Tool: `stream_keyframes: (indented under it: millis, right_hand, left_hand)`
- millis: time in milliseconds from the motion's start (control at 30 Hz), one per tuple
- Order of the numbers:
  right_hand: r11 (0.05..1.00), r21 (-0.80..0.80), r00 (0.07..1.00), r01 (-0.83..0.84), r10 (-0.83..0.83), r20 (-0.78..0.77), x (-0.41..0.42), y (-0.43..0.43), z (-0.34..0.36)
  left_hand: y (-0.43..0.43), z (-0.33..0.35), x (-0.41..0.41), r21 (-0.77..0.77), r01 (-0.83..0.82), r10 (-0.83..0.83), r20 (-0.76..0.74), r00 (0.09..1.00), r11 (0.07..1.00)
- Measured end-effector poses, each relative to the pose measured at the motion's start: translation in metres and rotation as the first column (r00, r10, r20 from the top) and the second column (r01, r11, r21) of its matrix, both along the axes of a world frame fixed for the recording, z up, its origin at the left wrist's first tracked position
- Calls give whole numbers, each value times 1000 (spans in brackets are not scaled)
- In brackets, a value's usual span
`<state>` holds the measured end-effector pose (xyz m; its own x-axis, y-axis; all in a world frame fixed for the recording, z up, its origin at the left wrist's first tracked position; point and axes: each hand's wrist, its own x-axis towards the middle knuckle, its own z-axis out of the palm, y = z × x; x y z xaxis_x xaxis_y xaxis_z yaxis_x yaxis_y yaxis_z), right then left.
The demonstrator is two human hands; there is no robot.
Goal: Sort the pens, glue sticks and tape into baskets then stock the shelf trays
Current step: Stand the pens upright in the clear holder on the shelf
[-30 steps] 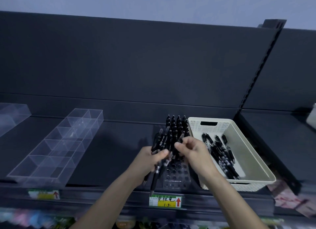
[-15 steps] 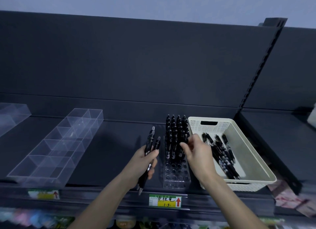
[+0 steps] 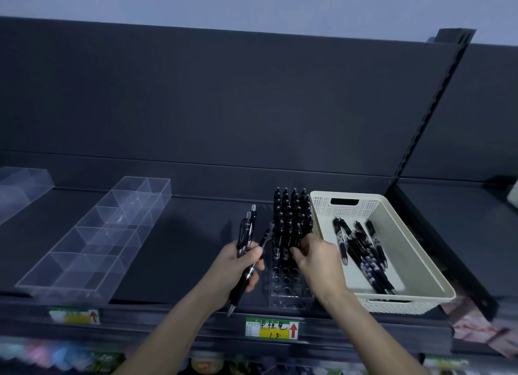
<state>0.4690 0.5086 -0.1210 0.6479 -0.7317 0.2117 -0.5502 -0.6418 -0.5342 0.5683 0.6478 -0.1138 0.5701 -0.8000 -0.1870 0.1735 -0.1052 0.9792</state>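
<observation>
three or so black pens gripped in the left hand, fingers and thumb wrapped round the bundle, tips down, just left of the clear pen rack on the dark shelf. right hand curled in among the upright pens filling the rack's back rows; impossible to tell whether pinching one. more loose pens in the cream basket just beside the rack's right side. likely risks: a knuckle toppling the packed rows, a missed hole, or a pen sliding from the fanned bundle off the shelf's front edge.
</observation>
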Motion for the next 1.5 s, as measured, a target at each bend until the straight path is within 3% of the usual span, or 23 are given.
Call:
stream_keyframes:
  millis: [433, 567, 667, 733, 833, 1000, 1067, 1300, 1500]
  right_hand:
    - [999, 43, 997, -6, 9, -71, -4, 0, 4]
    - [997, 70, 996, -18, 11, 90, -17, 3, 18]
    - [962, 226, 963, -151, 92, 252, -22, 15, 34]
    - [915, 333, 952, -229, 138, 274, -21, 21, 37]
    - [883, 420, 947, -211, 77, 312, -24, 16, 33]
    - [961, 276, 918, -32, -81, 389, -38, -15, 41]
    - [979, 201, 921, 12, -89, 378, -38, -23, 44]
    - [999, -29, 987, -20, 25, 157, -23, -24, 17]
    - [992, -126, 1000, 4, -6, -16, -14, -18, 11]
  left_hand:
    - [3, 5, -8, -17, -11, 12, 48, 999, 1000]
    - [1, 5, -7, -6, 3, -2, 69, 998, 1000]
    - [-6, 7, -11, -4, 44, -43, 119, 992, 999]
    - [-12, 9, -17, 0, 79, -78, 149, 986, 997]
    - [-18, 10, -22, 23, 96, -98, 139, 985, 995]
    - [-10, 6, -12, 155, 43, -89, 302, 949, 987]
    - [-6, 1, -10, 169, 34, -80, 275, 958, 985]
    - [-1, -3, -7, 117, 12, -16, 35, 999, 993]
    - [6, -6, -8, 81, 32, -46, 183, 982, 996]
